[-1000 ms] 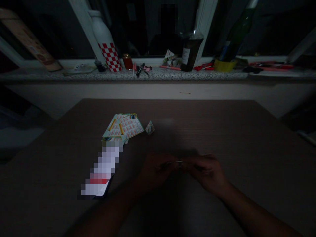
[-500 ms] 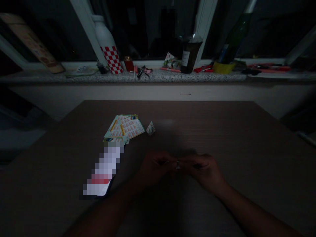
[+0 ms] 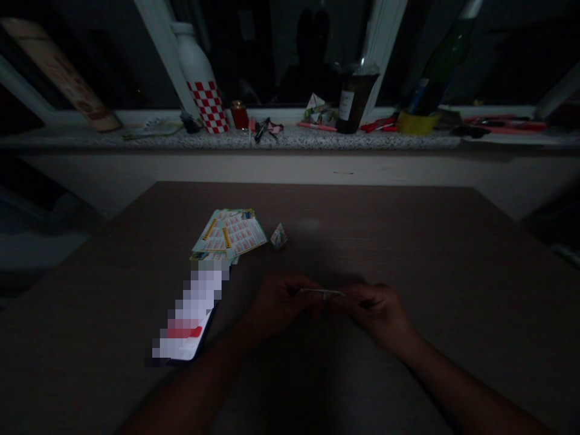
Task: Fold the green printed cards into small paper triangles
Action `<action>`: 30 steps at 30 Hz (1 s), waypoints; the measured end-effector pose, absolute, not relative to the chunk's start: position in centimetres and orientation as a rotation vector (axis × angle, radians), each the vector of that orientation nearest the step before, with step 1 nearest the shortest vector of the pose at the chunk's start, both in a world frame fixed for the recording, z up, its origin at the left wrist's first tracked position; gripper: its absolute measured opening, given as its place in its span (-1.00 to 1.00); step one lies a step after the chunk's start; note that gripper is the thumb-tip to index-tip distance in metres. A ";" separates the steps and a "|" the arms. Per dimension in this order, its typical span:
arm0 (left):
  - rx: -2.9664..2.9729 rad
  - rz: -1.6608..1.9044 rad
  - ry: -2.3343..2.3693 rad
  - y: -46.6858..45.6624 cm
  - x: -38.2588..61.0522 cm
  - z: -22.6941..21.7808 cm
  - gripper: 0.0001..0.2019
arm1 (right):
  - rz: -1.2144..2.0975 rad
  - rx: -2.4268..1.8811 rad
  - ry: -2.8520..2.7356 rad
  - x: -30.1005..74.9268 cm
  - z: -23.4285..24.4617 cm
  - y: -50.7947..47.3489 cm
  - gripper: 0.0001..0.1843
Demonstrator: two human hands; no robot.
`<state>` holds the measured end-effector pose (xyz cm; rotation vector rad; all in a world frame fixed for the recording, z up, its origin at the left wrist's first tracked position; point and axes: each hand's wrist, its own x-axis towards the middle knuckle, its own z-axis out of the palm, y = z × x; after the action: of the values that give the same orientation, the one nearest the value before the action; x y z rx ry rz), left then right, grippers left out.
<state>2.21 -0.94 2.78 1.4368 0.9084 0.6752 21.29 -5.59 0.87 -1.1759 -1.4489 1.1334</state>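
Note:
My left hand (image 3: 283, 305) and my right hand (image 3: 376, 308) meet over the near middle of the table, fingers closed in a pinch. Between them they hold a small folded piece of paper (image 3: 325, 292), seen nearly edge-on as a thin pale line. Dim light hides its full shape and most of my fingertips. Beyond my left hand stands a small folded paper piece (image 3: 279, 236) with a pointed top. Left of it lies a fanned stack of printed paper sheets (image 3: 244, 232). A lit phone (image 3: 194, 344) rests by my left forearm, its screen mostly blurred out.
Behind the brown table (image 3: 408, 229) runs a granite windowsill (image 3: 281, 141). On it stand a white bottle with red checks (image 3: 206, 96), a dark drink cup (image 3: 356, 99), a green bottle (image 3: 446, 60) in a yellow base, and a tall tube (image 3: 63, 72).
The paper between my hands shows wider and flatter, and my fingertips are slightly farther apart. The whole view has shifted a little; the things on the table stay put.

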 end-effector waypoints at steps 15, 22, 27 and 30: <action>1.310 0.695 0.849 -0.9 2.1 2.2 -0.76 | 1.211 -1.096 -1.464 21.6 1.3 -5.8 -0.72; 1.347 0.709 0.865 -0.7 1.9 2.3 -0.74 | 1.164 -1.165 -1.405 22.0 1.1 -5.6 -0.70; 1.281 0.728 0.872 -1.0 2.0 2.3 -0.72 | 1.076 -1.172 -1.479 22.0 1.2 -5.8 -0.70; 1.275 0.687 0.850 -0.8 1.9 2.1 -0.72 | 1.110 -1.146 -1.467 22.0 1.2 -5.8 -0.72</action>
<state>1.93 -0.83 2.13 1.2752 0.8496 0.6874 21.99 -5.77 1.17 -1.1459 -1.4666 1.1103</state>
